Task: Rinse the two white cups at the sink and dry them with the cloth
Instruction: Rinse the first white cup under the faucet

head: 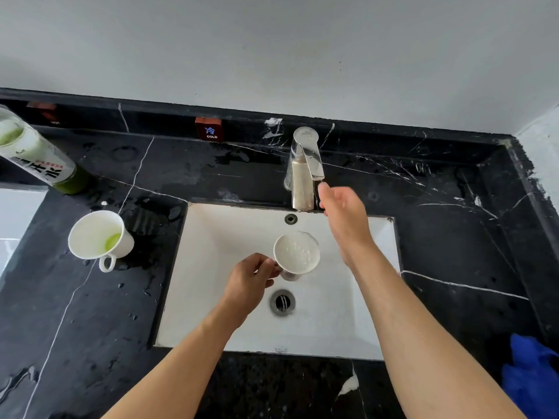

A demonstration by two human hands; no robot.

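Observation:
My left hand [254, 278] grips the handle of a white cup [298, 252] held upright over the white sink basin [211, 297], below the spout; the cup is full of foamy water. My right hand [344, 216] is open, its fingertips touching the tip of the chrome tap lever [307, 158]. A second white cup [98, 237] stands on the black marble counter left of the sink, with a little green liquid inside. A blue cloth [529, 379] lies at the counter's right front corner.
A green and white bottle [36, 155] leans at the back left. A red COLD label [210, 130] sits on the backsplash. The drain [282, 302] is below the held cup. The counter [106, 328] left of the sink is wet.

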